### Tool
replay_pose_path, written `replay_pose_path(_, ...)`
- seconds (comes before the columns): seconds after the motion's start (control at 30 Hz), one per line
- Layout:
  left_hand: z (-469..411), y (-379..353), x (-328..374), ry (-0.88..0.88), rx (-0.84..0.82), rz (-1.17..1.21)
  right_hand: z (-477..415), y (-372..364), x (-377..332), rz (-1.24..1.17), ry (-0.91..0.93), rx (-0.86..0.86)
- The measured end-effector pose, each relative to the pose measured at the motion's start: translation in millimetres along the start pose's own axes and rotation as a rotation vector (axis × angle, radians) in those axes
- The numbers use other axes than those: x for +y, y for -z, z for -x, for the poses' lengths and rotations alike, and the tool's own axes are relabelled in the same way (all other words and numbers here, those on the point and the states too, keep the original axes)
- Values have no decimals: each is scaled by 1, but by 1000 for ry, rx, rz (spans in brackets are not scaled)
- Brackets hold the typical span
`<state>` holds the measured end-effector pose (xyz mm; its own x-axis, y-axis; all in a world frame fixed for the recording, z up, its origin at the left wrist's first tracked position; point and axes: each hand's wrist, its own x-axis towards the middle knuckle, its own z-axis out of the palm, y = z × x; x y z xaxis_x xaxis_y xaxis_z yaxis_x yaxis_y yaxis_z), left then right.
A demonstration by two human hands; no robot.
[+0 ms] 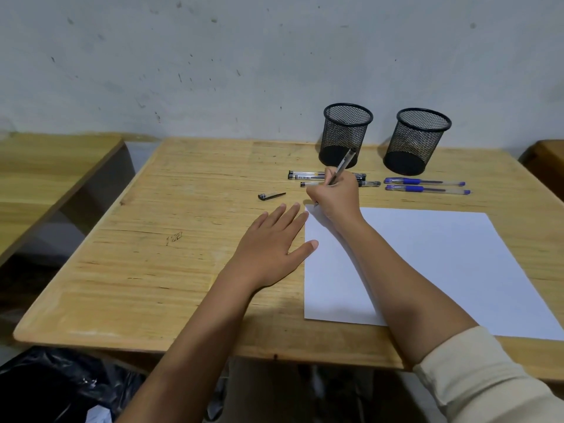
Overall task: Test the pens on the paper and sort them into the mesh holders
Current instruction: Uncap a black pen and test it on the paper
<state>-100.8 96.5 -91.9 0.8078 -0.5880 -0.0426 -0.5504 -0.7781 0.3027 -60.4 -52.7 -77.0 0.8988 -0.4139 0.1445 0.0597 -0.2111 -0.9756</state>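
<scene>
Pinching a clear-barrel pen (343, 164) in R hand (334, 196), fingers curled tight round the barrel, back end tilted up and away toward L mesh holder (345, 134). Holding the tip right at far-L corner of the white paper (427, 254); can't tell if it touches. Resting R forearm across the sheet, cream sleeve (488, 377) bunched near the elbow.

Pressing L hand (271, 245) flat on the wooden desk (152, 239), fingers straight and spread, gripping nothing, thumb tip over the paper's L edge.

Just past L fingertips: small black pen cap (271, 196) on its side, apart from the rest. Behind R hand: black pens (305, 176) lying side by side, partly hidden, count unclear. To their R: two blue pens (424, 181), parallel, close together.

At back by the wall (213, 56): L mesh holder and R mesh holder (416, 141), both upright, standing apart.

Below desk edge, bottom L: black plastic bag (45, 383). Far L: second wooden desk (45, 166).
</scene>
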Motion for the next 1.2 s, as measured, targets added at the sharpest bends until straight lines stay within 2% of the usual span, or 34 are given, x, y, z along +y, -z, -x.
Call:
replay_pose_path(0.1,0,-1,0,-1,0,5,2,4,-3,-188,-39,53)
replay_pose_path(0.2,-1,-1,-1,-2,1,4,2,8,-9,-466,-131,8)
replay_pose_path(0.33,0,-2,-2,-9,6,17,1,16,-8,-577,-164,-70)
replay_pose_path(0.5,-2,3,-4,-17,3,89,3,36,-7,-554,-140,-129)
replay_pose_path(0.6,-7,9,-8,-15,25,233,3,51,-11,-526,-127,-135)
replay_pose_path(0.67,-11,12,-14,20,102,394,5,60,-15,-537,-136,-131)
replay_pose_path(0.73,-19,17,-20,62,276,450,6,69,-19,-553,-153,-116)
replay_pose_path(0.83,-29,30,-23,156,476,391,7,81,-23,-545,-161,-100)
replay_pose_path(0.93,-39,34,-31,263,434,259,8,91,-25,-531,-154,-103)
replay_pose_path(1.03,-46,27,-37,271,368,159,11,97,-24,-523,-139,-104)
replay_pose_path(1.2,-46,24,-33,166,476,267,18,101,-20,-500,-140,-109)
